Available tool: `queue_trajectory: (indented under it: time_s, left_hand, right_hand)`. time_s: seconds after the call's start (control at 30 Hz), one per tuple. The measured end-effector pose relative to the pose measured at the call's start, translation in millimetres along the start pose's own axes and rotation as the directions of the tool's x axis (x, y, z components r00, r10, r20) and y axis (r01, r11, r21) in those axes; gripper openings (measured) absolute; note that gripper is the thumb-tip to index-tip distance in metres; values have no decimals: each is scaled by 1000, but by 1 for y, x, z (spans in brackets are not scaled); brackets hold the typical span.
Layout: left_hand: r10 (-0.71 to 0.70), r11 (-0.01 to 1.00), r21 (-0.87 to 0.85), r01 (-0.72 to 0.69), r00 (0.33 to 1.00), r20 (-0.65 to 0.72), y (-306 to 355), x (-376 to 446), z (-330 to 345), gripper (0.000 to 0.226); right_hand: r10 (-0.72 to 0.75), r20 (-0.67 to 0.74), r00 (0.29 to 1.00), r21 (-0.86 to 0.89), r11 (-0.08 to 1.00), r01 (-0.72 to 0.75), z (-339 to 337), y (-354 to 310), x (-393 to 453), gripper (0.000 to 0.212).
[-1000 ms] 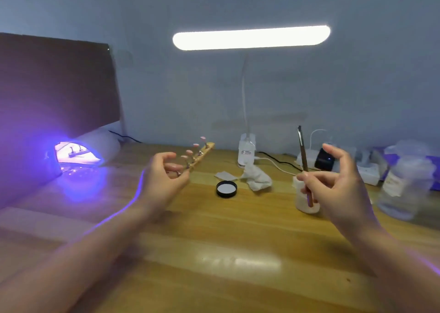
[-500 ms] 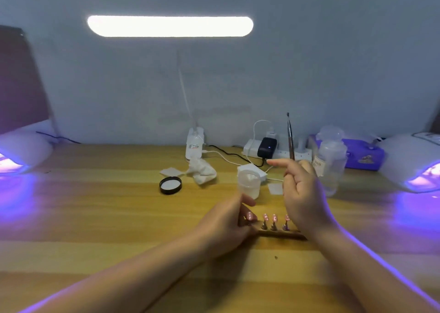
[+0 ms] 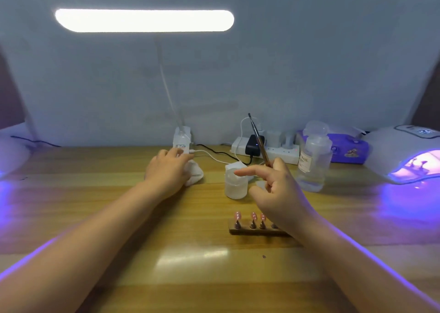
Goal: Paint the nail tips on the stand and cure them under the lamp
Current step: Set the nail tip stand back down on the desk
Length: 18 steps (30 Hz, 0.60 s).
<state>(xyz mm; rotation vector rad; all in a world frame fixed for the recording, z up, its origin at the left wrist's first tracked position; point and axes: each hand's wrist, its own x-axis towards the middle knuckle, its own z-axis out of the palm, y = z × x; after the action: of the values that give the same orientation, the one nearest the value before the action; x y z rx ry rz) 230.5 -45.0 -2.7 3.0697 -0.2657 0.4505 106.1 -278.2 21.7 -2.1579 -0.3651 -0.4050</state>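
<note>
Nail tips point(image 3: 253, 216) on stand point(image 3: 252, 230) | right fingers point(image 3: 276, 167) pinch brush point(image 3: 258, 141) | left fingers point(image 3: 176, 155) flat on tissue point(image 3: 195, 173)

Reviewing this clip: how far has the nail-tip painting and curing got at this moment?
Done: the nail tips on the wooden stand already look pink. In hand: the right hand holds the brush upright above the small jar, off the tips; the left hand rests on a white wipe. Left: the stand sits on the table, not under the lit lamp, so curing seems pending.
</note>
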Motion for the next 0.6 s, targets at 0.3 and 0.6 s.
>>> queue_trajectory:
  time_s: [0.3,0.6]
  left_hand:
    - [-233,881,-473,12,881,-412,19,-19,-14,16]
    - [108,638,-615,-464,844,-526,78,-82,-71,6]
  right_hand:
    - [11,21,1000,40,999,-12,-2,-5,0,43]
    - [-35,73,997,92,995,28,-2,-15,-2,49]
